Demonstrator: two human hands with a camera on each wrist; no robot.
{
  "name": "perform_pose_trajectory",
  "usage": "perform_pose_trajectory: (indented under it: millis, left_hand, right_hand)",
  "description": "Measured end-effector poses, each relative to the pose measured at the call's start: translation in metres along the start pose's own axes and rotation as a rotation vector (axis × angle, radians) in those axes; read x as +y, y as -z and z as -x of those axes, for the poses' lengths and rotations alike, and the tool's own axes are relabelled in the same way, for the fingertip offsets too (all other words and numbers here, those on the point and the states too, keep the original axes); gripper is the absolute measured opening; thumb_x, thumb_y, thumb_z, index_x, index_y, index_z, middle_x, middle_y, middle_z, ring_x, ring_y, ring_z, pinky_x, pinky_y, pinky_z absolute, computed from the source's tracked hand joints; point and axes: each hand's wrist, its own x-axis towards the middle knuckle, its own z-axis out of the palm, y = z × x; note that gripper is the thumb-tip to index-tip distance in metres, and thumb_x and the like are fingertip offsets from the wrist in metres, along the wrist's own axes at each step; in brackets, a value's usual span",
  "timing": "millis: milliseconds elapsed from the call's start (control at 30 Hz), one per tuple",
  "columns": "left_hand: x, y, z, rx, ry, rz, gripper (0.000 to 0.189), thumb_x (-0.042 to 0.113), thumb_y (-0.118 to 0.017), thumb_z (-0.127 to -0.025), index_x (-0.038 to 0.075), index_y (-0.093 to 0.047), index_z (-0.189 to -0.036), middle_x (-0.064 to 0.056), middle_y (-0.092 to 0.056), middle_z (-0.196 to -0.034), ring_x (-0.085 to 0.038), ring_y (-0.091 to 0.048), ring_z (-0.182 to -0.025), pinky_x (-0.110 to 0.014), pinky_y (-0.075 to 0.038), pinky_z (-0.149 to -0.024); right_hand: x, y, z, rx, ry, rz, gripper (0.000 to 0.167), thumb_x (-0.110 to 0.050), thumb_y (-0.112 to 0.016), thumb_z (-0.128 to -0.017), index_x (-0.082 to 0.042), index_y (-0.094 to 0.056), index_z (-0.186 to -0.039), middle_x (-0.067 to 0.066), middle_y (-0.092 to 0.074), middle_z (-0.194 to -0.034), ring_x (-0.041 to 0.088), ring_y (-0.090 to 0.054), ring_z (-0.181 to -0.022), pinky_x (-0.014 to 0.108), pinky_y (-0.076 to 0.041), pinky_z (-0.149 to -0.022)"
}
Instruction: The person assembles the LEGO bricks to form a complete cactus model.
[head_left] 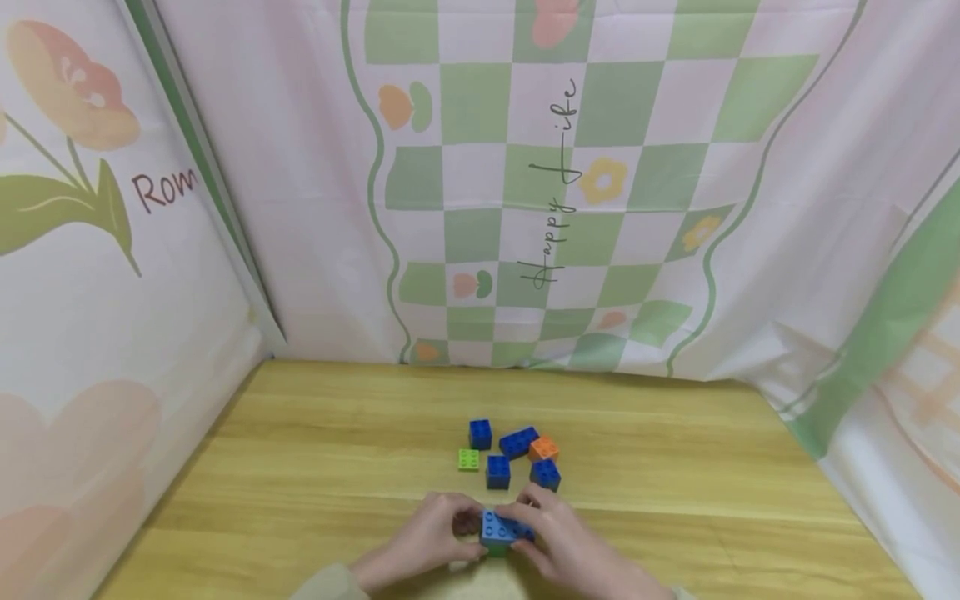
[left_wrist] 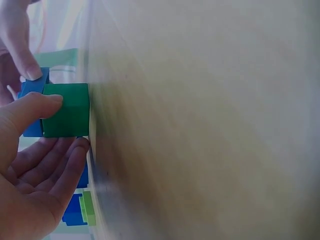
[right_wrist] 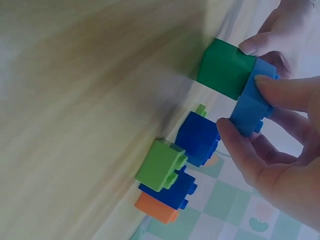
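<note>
A medium-blue brick (head_left: 492, 527) sits studs-up on a green brick (left_wrist: 70, 110), jutting past it toward the right. My left hand (head_left: 431, 537) holds the green brick at its left side, the thumb across its near face. Between thumb and fingers, my right hand (head_left: 558, 533) pinches the overhanging end of the blue brick (right_wrist: 247, 110). The green brick is at the tabletop in the left wrist view. In the head view, the right fingers cover part of the blue brick.
Beyond the hands on the wooden table (head_left: 337, 450) lie several dark-blue bricks (head_left: 498, 472), an orange brick (head_left: 544, 448) and a flat lime-green brick (head_left: 468, 460). A light-green brick (right_wrist: 160, 165) shows in the right wrist view. Printed curtains (head_left: 300, 208) hang around the table.
</note>
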Motion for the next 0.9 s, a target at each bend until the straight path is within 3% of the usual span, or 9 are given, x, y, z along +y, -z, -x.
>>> perform_pose_trajectory:
  millis: [367, 633, 900]
  left_hand:
    - [0.0005, 0.0, 0.0004, 0.004, 0.011, 0.008, 0.03, 0.014, -0.082, -0.079, 0.012, -0.073, -0.108, 0.005, -0.075, -0.099, 0.005, -0.065, -0.084, -0.011, -0.054, -0.074]
    - [0.0009, 0.0008, 0.001, 0.003, 0.009, 0.012, 0.03, 0.013, -0.081, -0.079, 0.011, -0.073, -0.108, 0.004, -0.075, -0.099, 0.004, -0.066, -0.084, -0.011, -0.055, -0.074]
    - [0.0022, 0.0004, 0.0012, 0.012, 0.009, 0.002, 0.03, 0.014, -0.082, -0.078, 0.01, -0.073, -0.106, 0.004, -0.075, -0.098, 0.002, -0.066, -0.084, -0.012, -0.055, -0.074]
  right_hand:
    - [-0.0016, 0.0022, -0.0037, 0.026, 0.068, 0.048, 0.037, -0.009, -0.076, -0.084, -0.012, -0.07, -0.12, -0.003, -0.057, -0.098, -0.003, -0.047, -0.082, 0.011, -0.046, -0.065]
    - [0.0016, 0.0052, -0.0062, -0.05, -0.009, -0.012, 0.039, -0.013, -0.076, -0.086, -0.013, -0.068, -0.124, -0.003, -0.058, -0.101, -0.005, -0.05, -0.084, 0.011, -0.048, -0.067]
    - [0.0055, 0.0049, -0.0031, -0.044, -0.048, -0.051, 0.035, -0.021, -0.074, -0.089, -0.013, -0.067, -0.122, -0.005, -0.062, -0.109, 0.001, -0.059, -0.095, 0.017, -0.056, -0.079]
